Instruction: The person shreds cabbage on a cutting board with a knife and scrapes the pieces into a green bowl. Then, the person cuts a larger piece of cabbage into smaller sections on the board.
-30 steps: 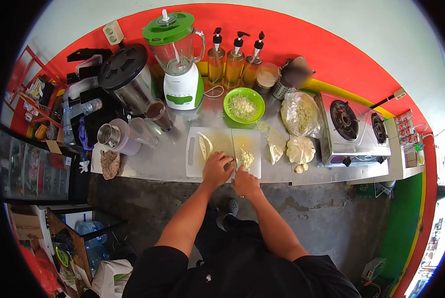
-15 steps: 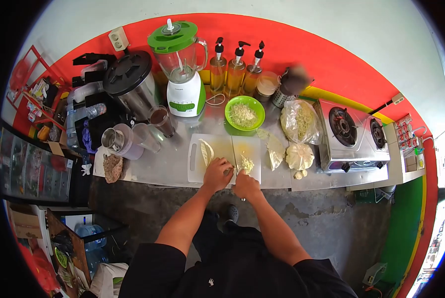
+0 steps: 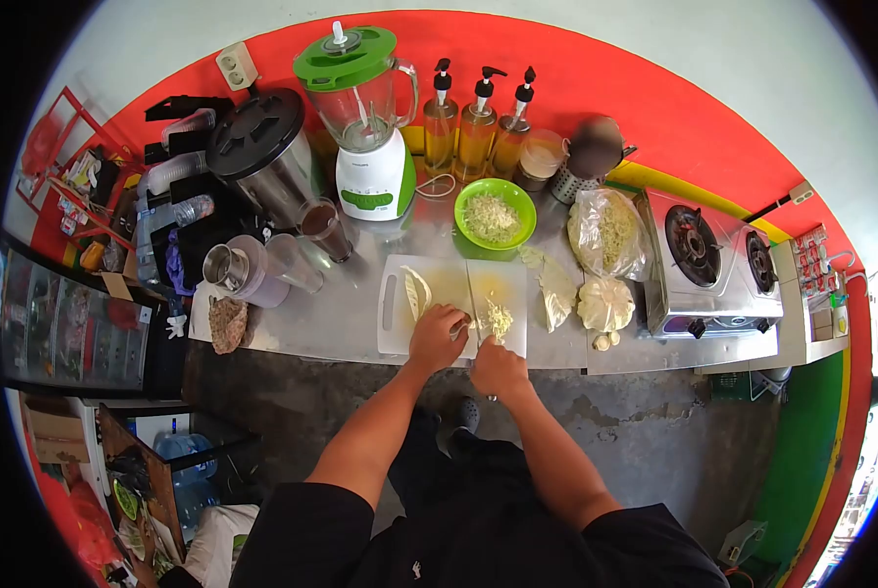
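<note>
A white cutting board (image 3: 393, 336) lies near the counter's front edge. My left hand (image 3: 439, 338) is closed on the board, its curled fingers pressing on a piece of cabbage mostly hidden under them. A pale cabbage strip (image 3: 417, 292) lies just beyond those fingers. My right hand (image 3: 500, 372) is wrapped round the handle of a knife (image 3: 473, 299), whose blade points away from me across the board, beside my left fingertips. Shredded cabbage (image 3: 498, 319) is heaped right of the blade. Behind the board stands a green bowl (image 3: 527, 218) holding more shreds.
Right of the board lie a cabbage leaf (image 3: 556, 294), a cut cabbage (image 3: 605, 304) and a plastic bag of shreds (image 3: 610, 235). A gas stove (image 3: 718, 265) stands farther right. A blender (image 3: 375, 176), several pump bottles (image 3: 476, 137) and a steel container (image 3: 272, 162) line the back.
The whole view has shifted slightly, with the counter items appearing farther right. Both hands keep their grips and stay close together at the board.
</note>
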`<state>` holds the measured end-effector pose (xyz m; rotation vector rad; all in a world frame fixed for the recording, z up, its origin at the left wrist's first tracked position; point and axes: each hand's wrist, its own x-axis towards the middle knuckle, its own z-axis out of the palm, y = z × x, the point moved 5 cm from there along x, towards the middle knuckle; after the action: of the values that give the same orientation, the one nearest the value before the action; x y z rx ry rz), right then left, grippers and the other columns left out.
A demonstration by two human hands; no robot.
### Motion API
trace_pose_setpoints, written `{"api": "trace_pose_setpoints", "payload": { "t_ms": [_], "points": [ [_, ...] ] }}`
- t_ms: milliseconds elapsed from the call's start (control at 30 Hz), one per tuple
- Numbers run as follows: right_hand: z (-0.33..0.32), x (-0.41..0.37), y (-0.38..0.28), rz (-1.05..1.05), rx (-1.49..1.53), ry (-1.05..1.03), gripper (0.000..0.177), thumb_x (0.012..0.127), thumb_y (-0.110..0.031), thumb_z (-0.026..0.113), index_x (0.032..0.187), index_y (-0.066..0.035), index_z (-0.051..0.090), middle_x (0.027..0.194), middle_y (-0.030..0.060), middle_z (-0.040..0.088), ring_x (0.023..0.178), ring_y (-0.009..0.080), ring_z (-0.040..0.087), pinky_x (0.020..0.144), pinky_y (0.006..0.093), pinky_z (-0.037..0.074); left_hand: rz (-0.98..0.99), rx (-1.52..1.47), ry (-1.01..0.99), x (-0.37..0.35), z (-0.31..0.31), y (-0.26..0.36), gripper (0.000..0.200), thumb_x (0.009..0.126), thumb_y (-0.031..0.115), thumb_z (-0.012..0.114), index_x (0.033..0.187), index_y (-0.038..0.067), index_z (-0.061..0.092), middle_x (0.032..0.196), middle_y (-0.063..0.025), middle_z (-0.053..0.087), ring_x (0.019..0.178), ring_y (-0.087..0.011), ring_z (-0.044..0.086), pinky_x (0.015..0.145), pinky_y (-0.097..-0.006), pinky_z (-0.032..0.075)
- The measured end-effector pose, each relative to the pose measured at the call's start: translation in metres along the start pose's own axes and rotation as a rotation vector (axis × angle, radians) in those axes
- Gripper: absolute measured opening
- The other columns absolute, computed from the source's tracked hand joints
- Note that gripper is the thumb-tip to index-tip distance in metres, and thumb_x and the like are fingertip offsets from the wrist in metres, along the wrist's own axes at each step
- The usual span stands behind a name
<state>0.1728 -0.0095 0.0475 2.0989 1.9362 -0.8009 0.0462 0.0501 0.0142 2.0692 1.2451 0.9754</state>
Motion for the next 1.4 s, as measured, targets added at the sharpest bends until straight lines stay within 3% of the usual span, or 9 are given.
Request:
{"api": "trace_pose_setpoints", "payload": {
  "t_ms": [333,367,433,467,533,700,1000,1133,1400],
  "points": [
    [0.01,0.006,-0.002,-0.006,0.015,0.036,0.038,0.086,-0.018,0.062,0.112,0.005,0.048,0.097,0.023,0.072,0.091,0.0357,0.073,0.081,0.0428,0.058,0.099,0.159,-0.021,0.0,0.0,0.009,0.014,0.081,0.012,0.067,0.094,0.009,0.064,0.085,-0.0077,0.059,0.086,-0.0317,0.057,0.076,-0.0454,0.046],
    [0.009,0.007,0.001,-0.008,0.024,0.001,0.04,0.087,-0.02,0.063,0.113,0.005,0.047,0.098,0.0248,0.072,0.093,0.0384,0.072,0.083,0.0457,0.057,0.099,0.157,-0.019,0.0,0.002,0.011,0.014,0.081,0.012,0.067,0.094,0.009,0.064,0.085,-0.0077,0.059,0.086,-0.0317,0.057,0.076,-0.0454,0.046],
    [0.005,0.003,0.001,-0.01,0.034,-0.031,0.043,0.088,-0.023,0.064,0.114,0.005,0.045,0.098,0.0265,0.071,0.095,0.041,0.071,0.084,0.0486,0.056,-0.092,0.064,-0.065,0.0,0.002,0.006,0.015,0.083,0.012,0.066,0.096,0.008,0.063,0.088,-0.0085,0.059,0.087,-0.033,0.057,0.076,-0.0455,0.046],
    [0.008,-0.004,0.0,-0.017,0.025,-0.055,0.044,0.088,-0.024,0.064,0.114,0.006,0.046,0.098,0.0263,0.071,0.095,0.0408,0.071,0.084,0.0485,0.056,-0.089,0.063,-0.066,0.001,0.002,0.005,0.015,0.083,0.012,0.066,0.096,0.008,0.063,0.088,-0.0085,0.059,0.087,-0.033,0.057,0.076,-0.0455,0.046],
    [0.014,-0.005,0.0,-0.031,0.011,-0.078,0.045,0.088,-0.024,0.065,0.115,0.006,0.046,0.097,0.026,0.071,0.094,0.0405,0.072,0.084,0.0484,0.056,0.093,0.119,-0.056,0.001,0.0,0.011,0.015,0.084,0.012,0.065,0.098,0.007,0.062,0.09,-0.0098,0.06,0.088,-0.0335,0.057,0.077,-0.0455,0.046],
    [0.011,0.014,0.004,-0.015,0.057,-0.003,0.046,0.087,-0.025,0.066,0.114,0.006,0.047,0.099,0.027,0.071,0.095,0.0409,0.071,0.085,0.0483,0.056,0.126,0.106,-0.025,-0.001,-0.003,0.01,0.013,0.083,0.01,0.065,0.095,0.005,0.06,0.088,-0.0116,0.059,0.085,-0.0349,0.056,0.075,-0.0468,0.045],
    [0.02,-0.006,-0.002,0.06,0.024,-0.1,0.052,0.086,-0.028,0.068,0.117,0.007,0.046,0.101,0.0242,0.072,0.097,0.0393,0.071,0.088,0.0472,0.055,0.087,0.169,-0.077,0.0,0.001,0.007,0.013,0.086,0.012,0.064,0.096,0.005,0.058,0.093,-0.0122,0.059,0.091,-0.0345,0.056,0.08,-0.0462,0.046],
    [0.017,0.011,-0.003,0.028,0.023,-0.038,0.052,0.086,-0.027,0.068,0.118,0.008,0.046,0.102,0.0243,0.072,0.098,0.0385,0.071,0.088,0.0465,0.055,0.096,0.16,-0.072,0.002,0.001,0.01,0.013,0.086,0.012,0.063,0.095,0.005,0.057,0.092,-0.012,0.059,0.092,-0.0345,0.056,0.08,-0.0466,0.046],
    [0.012,-0.016,-0.006,0.037,0.007,-0.106,0.047,0.088,-0.024,0.065,0.117,0.007,0.046,0.099,0.0238,0.072,0.093,0.0393,0.072,0.081,0.0455,0.058,0.069,0.151,-0.136,0.001,0.004,0.007,0.013,0.085,0.012,0.063,0.093,0.006,0.056,0.094,-0.0117,0.058,0.093,-0.0347,0.056,0.08,-0.047,0.045]
  ]
}}
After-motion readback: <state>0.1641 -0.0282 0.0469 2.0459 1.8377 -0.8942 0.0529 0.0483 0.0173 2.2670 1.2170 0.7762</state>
